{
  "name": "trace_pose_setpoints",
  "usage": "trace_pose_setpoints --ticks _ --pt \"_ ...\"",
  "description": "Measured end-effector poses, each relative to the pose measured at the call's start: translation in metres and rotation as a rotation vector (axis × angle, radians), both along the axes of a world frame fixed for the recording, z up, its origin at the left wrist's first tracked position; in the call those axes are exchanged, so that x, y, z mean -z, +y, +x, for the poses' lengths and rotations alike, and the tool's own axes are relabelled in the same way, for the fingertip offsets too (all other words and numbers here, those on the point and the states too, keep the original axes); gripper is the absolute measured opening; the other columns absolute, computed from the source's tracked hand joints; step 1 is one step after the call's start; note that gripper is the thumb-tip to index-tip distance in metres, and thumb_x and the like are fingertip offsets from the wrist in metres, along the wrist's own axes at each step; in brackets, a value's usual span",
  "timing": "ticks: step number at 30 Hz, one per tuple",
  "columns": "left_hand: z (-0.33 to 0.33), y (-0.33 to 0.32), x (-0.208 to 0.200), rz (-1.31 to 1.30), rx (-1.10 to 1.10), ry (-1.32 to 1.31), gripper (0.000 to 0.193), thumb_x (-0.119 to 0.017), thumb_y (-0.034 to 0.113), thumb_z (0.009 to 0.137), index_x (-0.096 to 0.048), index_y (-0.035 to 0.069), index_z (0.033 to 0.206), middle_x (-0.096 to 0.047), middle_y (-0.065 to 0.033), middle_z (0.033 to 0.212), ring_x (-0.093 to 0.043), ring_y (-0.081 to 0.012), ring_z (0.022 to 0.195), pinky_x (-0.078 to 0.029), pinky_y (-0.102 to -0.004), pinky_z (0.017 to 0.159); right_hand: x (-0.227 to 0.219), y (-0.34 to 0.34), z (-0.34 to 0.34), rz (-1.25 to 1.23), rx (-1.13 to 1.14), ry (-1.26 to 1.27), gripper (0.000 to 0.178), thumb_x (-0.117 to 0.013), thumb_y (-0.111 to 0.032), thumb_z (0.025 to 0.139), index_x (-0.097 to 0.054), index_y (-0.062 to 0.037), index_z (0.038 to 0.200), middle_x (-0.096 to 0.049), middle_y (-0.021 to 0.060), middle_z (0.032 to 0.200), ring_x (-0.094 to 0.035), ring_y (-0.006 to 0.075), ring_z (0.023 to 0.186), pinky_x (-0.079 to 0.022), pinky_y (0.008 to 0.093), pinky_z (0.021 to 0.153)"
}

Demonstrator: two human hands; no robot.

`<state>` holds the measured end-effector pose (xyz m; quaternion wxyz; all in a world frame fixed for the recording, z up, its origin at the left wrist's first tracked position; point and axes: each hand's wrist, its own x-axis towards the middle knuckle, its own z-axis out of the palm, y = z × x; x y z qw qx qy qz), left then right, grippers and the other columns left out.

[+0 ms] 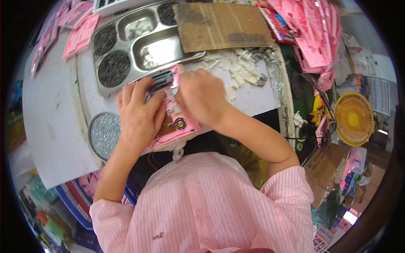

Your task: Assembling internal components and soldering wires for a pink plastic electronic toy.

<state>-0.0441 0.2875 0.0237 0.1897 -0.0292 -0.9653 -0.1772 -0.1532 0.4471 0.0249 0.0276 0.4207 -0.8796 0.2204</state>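
A pink plastic casing (186, 120) lies at the table's front edge with its inside showing. In it sit a black rectangular holder (163, 79), thin wires and a round metal-and-black part (180, 123). My left hand (137, 114) grips the casing's left side, its fingers bent over the black holder and thumb pressed inward. On the other side, my right hand (202, 96) is closed in a fist against the casing's right edge. Whatever its fingers hold is hidden behind the knuckles.
A steel compartment tray (126, 47) with dark small parts stands behind, partly under a cardboard sheet (223, 26). A round dish of silvery bits (105, 135) sits left. White scraps (240, 71) lie right, near pink panels (310, 29) and a yellow fan (353, 118).
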Motion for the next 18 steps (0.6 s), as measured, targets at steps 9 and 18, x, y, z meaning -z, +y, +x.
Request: trace_pose_setpoints --ticks 9,18 --pt "0.007 -0.013 -0.001 -0.150 0.241 -0.064 0.044 -0.073 0.026 0.078 -0.067 0.009 0.118 -0.050 -0.0122 0.144 -0.047 -0.0329 0.125 -0.029 -0.0550 0.110 -0.046 0.046 -0.076 -0.132 -0.265 0.404 0.016 -0.067 -0.013 0.082 -0.071 -0.0052 0.095 -0.068 0.0140 0.087 -0.068 0.0260 0.080 -0.056 0.0371 0.067" --pt "-0.008 -0.040 -0.010 -0.452 0.572 -0.296 0.096 -0.047 0.075 0.076 -0.045 0.016 0.152 -0.040 0.0019 0.158 -0.032 -0.0268 0.146 -0.012 -0.0662 0.117 -0.114 0.342 -0.471 0.419 0.971 0.529 0.075 -0.070 -0.048 0.082 -0.052 -0.0066 0.141 -0.068 0.0282 0.114 -0.063 0.0436 0.114 -0.048 0.0535 0.098"
